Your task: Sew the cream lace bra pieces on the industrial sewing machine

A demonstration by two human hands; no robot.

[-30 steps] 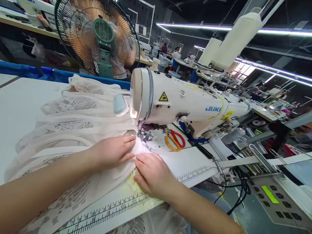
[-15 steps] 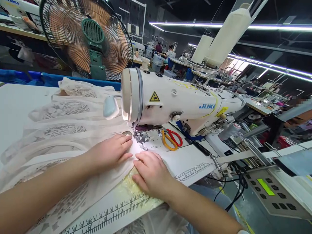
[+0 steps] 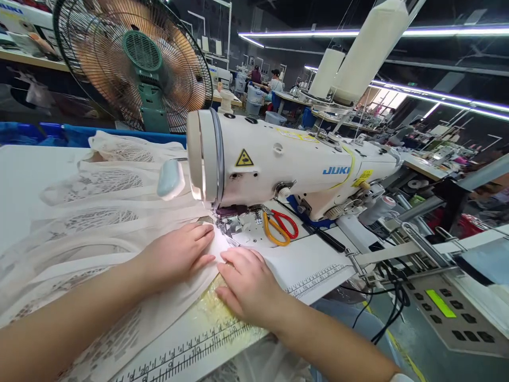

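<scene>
White lace-and-sheer fabric [image 3: 107, 225] lies in loose folds on the white table [image 3: 22, 172], left of the machine head, near corner running up to the metal needle area [image 3: 228, 228]. Can't tell from here if it's under the foot.

Handling, my read: light, limp, no stiffness, probably a bit slippery. Openwork lace looks easy to snag or stretch, so I'd take it by the plain band along the edge, laid flat, not by the mesh.

Left hand [image 3: 178, 254]: palm down on the cloth, fingers together, thumb slightly apart, flat rather than gripping. Right hand [image 3: 248, 284]: fingers loosely bent, tips at the cloth's edge just beside the left thumb; can't tell if they pinch anything. Under it, a yellowed clear-film patch [image 3: 217, 302] partly overlaps the black-printed ruler scale [image 3: 186, 358].

In the way: white JUKI sewing machine [image 3: 258, 159] overhangs the far side of the work, with a pale-blue rounded paddle [image 3: 172, 179] sticking out over the folds. The folds themselves bunch up left and could drag. Scissors with red and yellow handles [image 3: 283, 228] lie by the machine base, apart from the right hand; black-handled rod [image 3: 330, 240] beyond.

Further out: green caged fan [image 3: 143, 53] behind, tall cream thread cones [image 3: 368, 55] above, grey control box with green display [image 3: 457, 318] at right.
</scene>
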